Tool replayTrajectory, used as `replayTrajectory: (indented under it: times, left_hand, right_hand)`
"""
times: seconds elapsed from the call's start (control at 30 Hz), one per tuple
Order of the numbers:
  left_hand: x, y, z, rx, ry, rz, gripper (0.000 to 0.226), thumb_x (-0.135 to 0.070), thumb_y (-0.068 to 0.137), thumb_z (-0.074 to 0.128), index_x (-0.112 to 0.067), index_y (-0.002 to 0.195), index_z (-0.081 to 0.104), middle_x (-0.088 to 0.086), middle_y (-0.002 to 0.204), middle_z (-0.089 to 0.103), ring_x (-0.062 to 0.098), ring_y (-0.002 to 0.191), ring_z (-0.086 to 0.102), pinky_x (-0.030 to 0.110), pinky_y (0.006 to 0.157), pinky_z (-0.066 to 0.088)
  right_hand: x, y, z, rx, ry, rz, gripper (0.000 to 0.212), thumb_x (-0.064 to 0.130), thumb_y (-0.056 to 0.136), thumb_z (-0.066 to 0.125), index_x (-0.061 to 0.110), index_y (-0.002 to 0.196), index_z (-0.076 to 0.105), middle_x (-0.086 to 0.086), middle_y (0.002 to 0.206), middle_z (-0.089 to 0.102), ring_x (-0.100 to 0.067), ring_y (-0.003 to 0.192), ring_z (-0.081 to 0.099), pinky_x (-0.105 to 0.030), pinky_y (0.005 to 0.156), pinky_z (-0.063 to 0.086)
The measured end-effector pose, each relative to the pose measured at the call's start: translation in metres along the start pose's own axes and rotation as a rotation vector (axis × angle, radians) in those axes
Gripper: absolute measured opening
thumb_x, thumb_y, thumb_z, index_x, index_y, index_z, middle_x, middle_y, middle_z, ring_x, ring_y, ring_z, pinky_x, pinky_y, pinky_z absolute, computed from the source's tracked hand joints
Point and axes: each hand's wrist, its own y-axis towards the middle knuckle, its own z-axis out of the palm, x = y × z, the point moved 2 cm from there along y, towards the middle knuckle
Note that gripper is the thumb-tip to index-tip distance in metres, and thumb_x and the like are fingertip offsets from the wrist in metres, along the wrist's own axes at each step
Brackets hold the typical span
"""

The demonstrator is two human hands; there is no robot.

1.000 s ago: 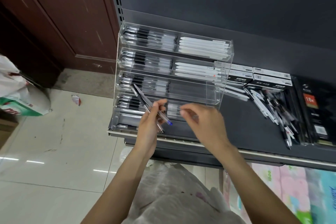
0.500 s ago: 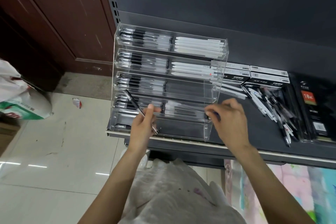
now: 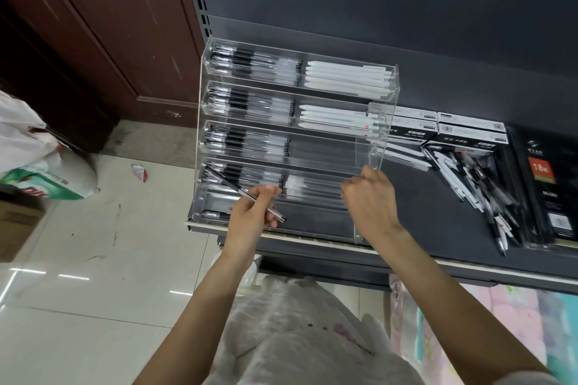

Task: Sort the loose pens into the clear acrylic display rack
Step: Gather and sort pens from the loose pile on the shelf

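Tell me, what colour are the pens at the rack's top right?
White pens, clearest in the head view.

Clear glossy acrylic rack (image 3: 380, 122), matt dark shelf (image 3: 422, 212), glossy floor tiles (image 3: 93, 275).

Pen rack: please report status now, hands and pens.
Left hand grips one pen. Right hand curled at rack, contents unseen. Loose pens wait on shelf.

A black packet (image 3: 544, 184) at the shelf's right end bore "18K" on its red label; other print was illegible.
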Motion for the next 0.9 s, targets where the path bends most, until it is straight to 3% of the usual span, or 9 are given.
replayTrajectory:
  times: [0.07, 0.13, 0.2, 0.27, 0.47, 0.57, 0.63, 0.73, 0.9]
  left_hand:
    - [0.001, 0.002, 0.002, 0.007, 0.004, 0.003, 0.023, -0.027, 0.096, 0.050, -0.012, 0.091, 0.067, -0.010, 0.049, 0.043, 0.004, 0.046, 0.044, 0.025, 0.060, 0.044]
    - [0.001, 0.002, 0.005, 0.011, 0.011, 0.006, 0.023, -0.027, 0.097, 0.050, -0.013, 0.089, 0.067, -0.011, 0.049, 0.043, 0.004, 0.045, 0.045, 0.026, 0.062, 0.044]
    - [0.002, 0.003, 0.009, 0.005, 0.026, 0.011, 0.024, -0.027, 0.096, 0.050, -0.014, 0.086, 0.067, -0.011, 0.049, 0.044, 0.004, 0.045, 0.046, 0.026, 0.063, 0.044]
    - [0.002, 0.002, 0.015, 0.003, 0.038, 0.018, 0.025, -0.028, 0.097, 0.050, -0.014, 0.085, 0.067, -0.008, 0.053, 0.048, 0.006, 0.048, 0.048, 0.026, 0.062, 0.046]
    - [-0.004, -0.009, 0.033, 0.035, 0.043, 0.032, 0.035, -0.039, 0.095, 0.047, -0.013, 0.084, 0.067, 0.006, 0.067, 0.062, 0.012, 0.061, 0.060, 0.023, 0.062, 0.051]
    - [-0.006, -0.013, 0.005, 0.059, 0.616, 0.178, 0.063, -0.072, 0.087, 0.029, -0.023, 0.080, 0.069, -0.007, 0.060, 0.061, 0.006, 0.059, 0.058, 0.022, 0.058, 0.044]
    - [-0.002, -0.018, -0.030, -0.066, 1.043, 0.284, 0.067, -0.077, 0.082, 0.021, -0.027, 0.076, 0.064, -0.010, 0.056, 0.056, 0.009, 0.058, 0.056, 0.023, 0.054, 0.041]
    - [0.004, -0.027, -0.076, -0.287, 1.147, 0.505, 0.039, -0.055, 0.085, 0.040, -0.026, 0.086, 0.065, -0.015, 0.066, 0.055, 0.008, 0.059, 0.051, 0.020, 0.051, 0.041]
    - [0.021, -0.010, -0.106, -0.128, 1.210, 0.800, 0.028, -0.020, 0.088, 0.051, -0.010, 0.111, 0.063, 0.004, 0.104, 0.063, 0.021, 0.094, 0.056, 0.031, 0.082, 0.048]
  right_hand:
    - [-0.002, 0.001, -0.004, -0.026, 0.026, 0.013, 0.039, 0.000, 0.033, 0.085, 0.020, 0.037, 0.052, 0.006, 0.036, 0.045, -0.013, 0.052, 0.047, -0.021, 0.051, 0.040]
    - [-0.001, 0.000, -0.016, -0.123, 0.188, 0.037, 0.020, 0.018, 0.057, 0.087, 0.021, 0.058, 0.067, 0.007, 0.056, 0.061, -0.012, 0.066, 0.056, -0.020, 0.058, 0.044]
    - [0.006, -0.011, -0.031, -0.139, 0.537, 0.001, 0.012, 0.031, 0.085, 0.067, 0.022, 0.091, 0.071, 0.009, 0.086, 0.069, -0.008, 0.083, 0.062, -0.020, 0.069, 0.048]
    - [0.020, -0.024, -0.043, -0.101, 0.894, 0.000, 0.021, 0.037, 0.087, 0.061, 0.024, 0.102, 0.068, 0.015, 0.091, 0.069, 0.002, 0.081, 0.063, -0.014, 0.073, 0.050]
    - [0.042, -0.033, -0.032, -0.083, 1.358, 0.059, 0.009, 0.015, 0.082, 0.070, 0.023, 0.087, 0.068, 0.013, 0.077, 0.070, -0.001, 0.073, 0.066, -0.017, 0.072, 0.053]
    - [0.033, -0.033, -0.022, -0.059, 1.544, 0.143, 0.013, 0.011, 0.081, 0.071, 0.024, 0.084, 0.070, 0.009, 0.077, 0.071, -0.009, 0.071, 0.067, -0.024, 0.072, 0.054]
    - [0.028, -0.032, -0.013, -0.061, 1.517, 0.139, 0.013, 0.012, 0.081, 0.071, 0.024, 0.084, 0.071, 0.011, 0.079, 0.071, -0.007, 0.072, 0.067, -0.023, 0.074, 0.054]
    - [0.032, -0.029, -0.001, -0.093, 1.289, 0.046, 0.009, 0.017, 0.082, 0.070, 0.026, 0.086, 0.071, 0.015, 0.079, 0.071, 0.000, 0.074, 0.065, -0.017, 0.072, 0.052]
    - [0.075, -0.014, 0.024, -0.181, 1.026, -0.050, 0.006, 0.018, 0.084, 0.069, 0.019, 0.089, 0.072, 0.011, 0.077, 0.070, -0.001, 0.065, 0.062, -0.024, 0.060, 0.053]
